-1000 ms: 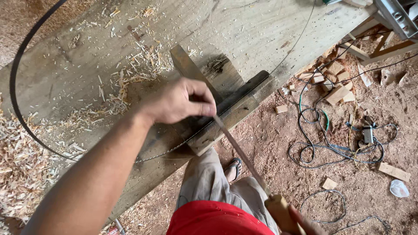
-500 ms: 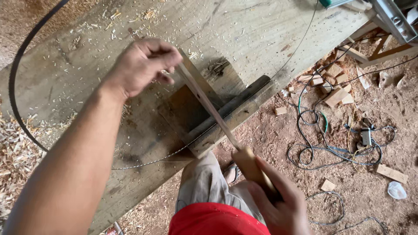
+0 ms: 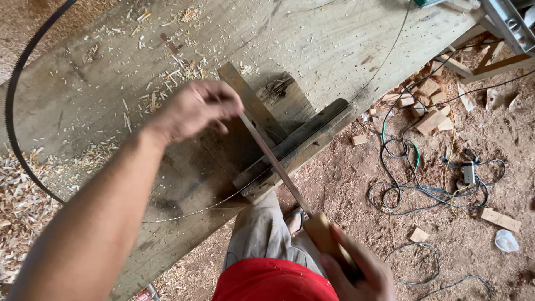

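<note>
Plainly, with the left hand (image 3: 195, 108) pinching the tip of the long file (image 3: 276, 164) and the right hand (image 3: 356, 270) gripping its wooden handle (image 3: 329, 239), a slip off the wooden stop (image 3: 295, 147) could scrape the fingers

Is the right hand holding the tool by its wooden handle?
Yes, the right hand is wrapped around the wooden handle at the near end of the long blade, while the left hand grips its far end.

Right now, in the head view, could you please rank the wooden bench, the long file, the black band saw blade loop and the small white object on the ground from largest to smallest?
1. Wooden bench, it fills most of the frame.
2. Black band saw blade loop, only partly in view, so unsure against the file.
3. Long file, held by the left hand and right hand.
4. Small white object.
</note>
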